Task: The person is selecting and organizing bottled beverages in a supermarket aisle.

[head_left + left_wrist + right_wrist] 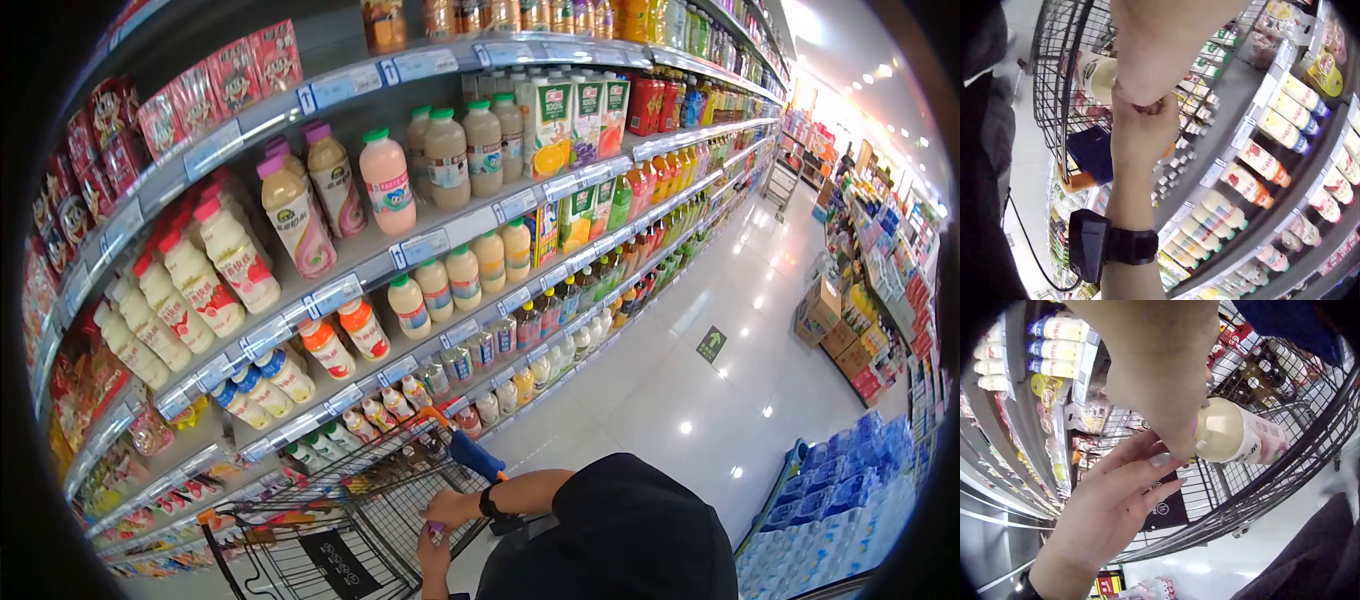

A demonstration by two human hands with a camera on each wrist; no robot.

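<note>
My right hand (455, 507), with a black band at its wrist, grips the bottle by its purple-capped neck. The bottle (1232, 431), cream with a pink-and-white label, lies sideways in the right wrist view, seen against the shopping cart (1297, 450). My left hand (1110, 500) is beside it, fingers extended and slightly bent, fingertips right at the right hand. In the left wrist view, the right hand (1144, 134) has curled fingers and the bottle (1099, 78) shows partly behind the forearm. From the head view only a bit of purple cap (437, 526) appears between the hands.
Long shelves (430, 230) of bottled drinks run along the left, close to the cart. Red packages (1235, 337) lie in the cart. A tiled aisle (660, 400) stretches ahead on the right, with stacked water packs (850, 480) and cardboard boxes (820, 310) along its far side.
</note>
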